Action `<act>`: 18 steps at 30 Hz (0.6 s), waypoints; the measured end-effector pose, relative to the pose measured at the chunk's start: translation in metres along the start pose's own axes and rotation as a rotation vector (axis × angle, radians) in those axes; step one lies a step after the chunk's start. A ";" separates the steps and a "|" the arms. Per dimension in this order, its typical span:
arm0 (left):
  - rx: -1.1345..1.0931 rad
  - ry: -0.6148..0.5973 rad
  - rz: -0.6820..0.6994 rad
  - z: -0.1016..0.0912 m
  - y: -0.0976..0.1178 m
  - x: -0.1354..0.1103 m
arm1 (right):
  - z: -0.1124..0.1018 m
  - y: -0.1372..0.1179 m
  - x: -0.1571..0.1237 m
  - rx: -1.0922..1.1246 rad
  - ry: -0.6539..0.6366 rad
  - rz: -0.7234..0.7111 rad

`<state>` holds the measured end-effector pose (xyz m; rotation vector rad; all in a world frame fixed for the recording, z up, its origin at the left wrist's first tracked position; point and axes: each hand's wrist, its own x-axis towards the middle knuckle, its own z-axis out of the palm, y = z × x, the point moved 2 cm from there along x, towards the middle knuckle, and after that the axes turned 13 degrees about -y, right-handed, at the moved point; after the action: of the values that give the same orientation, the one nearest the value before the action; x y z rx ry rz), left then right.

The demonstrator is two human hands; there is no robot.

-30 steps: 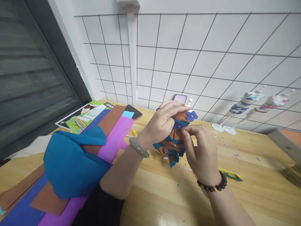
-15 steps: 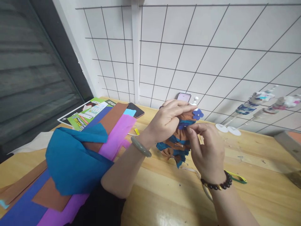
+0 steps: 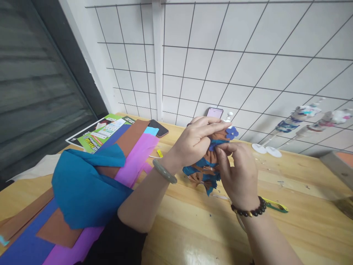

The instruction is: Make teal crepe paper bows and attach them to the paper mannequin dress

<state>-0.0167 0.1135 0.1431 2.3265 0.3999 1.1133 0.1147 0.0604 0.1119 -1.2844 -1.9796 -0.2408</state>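
Between my hands stands a figure wrapped in layered brown and teal crepe paper (image 3: 211,180), its white knobbed top (image 3: 228,117) showing above. My left hand (image 3: 197,138) is closed around its upper part from the left, fingers reaching across the top. A blue paper flower (image 3: 232,133) sits on its upper right side, just beyond my left fingertips. My right hand (image 3: 238,173) is pinched at the front of the figure on a small blue paper flower (image 3: 213,146), mostly covered by the fingers.
At left lie a bunched teal paper sheet (image 3: 85,191), brown, blue and pink strips, and a green leaflet (image 3: 96,136). One phone (image 3: 158,129) lies flat; another (image 3: 214,112) leans on the wall. Yellow-green snips (image 3: 277,206) and two decorated white figures (image 3: 299,116) on stands are at right.
My right hand has shifted slightly left, its fingertips now covering more of the small blue flower. My left hand keeps its hold on the figure.
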 end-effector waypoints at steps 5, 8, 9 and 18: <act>0.003 -0.023 -0.008 0.000 0.000 -0.001 | 0.000 -0.001 -0.001 -0.007 0.005 0.004; -0.008 -0.026 0.002 -0.001 0.000 -0.001 | 0.000 -0.001 -0.001 -0.005 0.002 0.005; -0.007 -0.026 0.006 -0.001 0.000 -0.001 | 0.000 -0.001 -0.001 -0.005 0.001 0.005; 0.064 -0.047 0.009 -0.002 -0.003 0.000 | -0.004 0.002 0.000 0.103 -0.004 0.093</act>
<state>-0.0189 0.1166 0.1426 2.4077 0.4133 1.0623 0.1183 0.0589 0.1140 -1.3074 -1.9044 -0.0894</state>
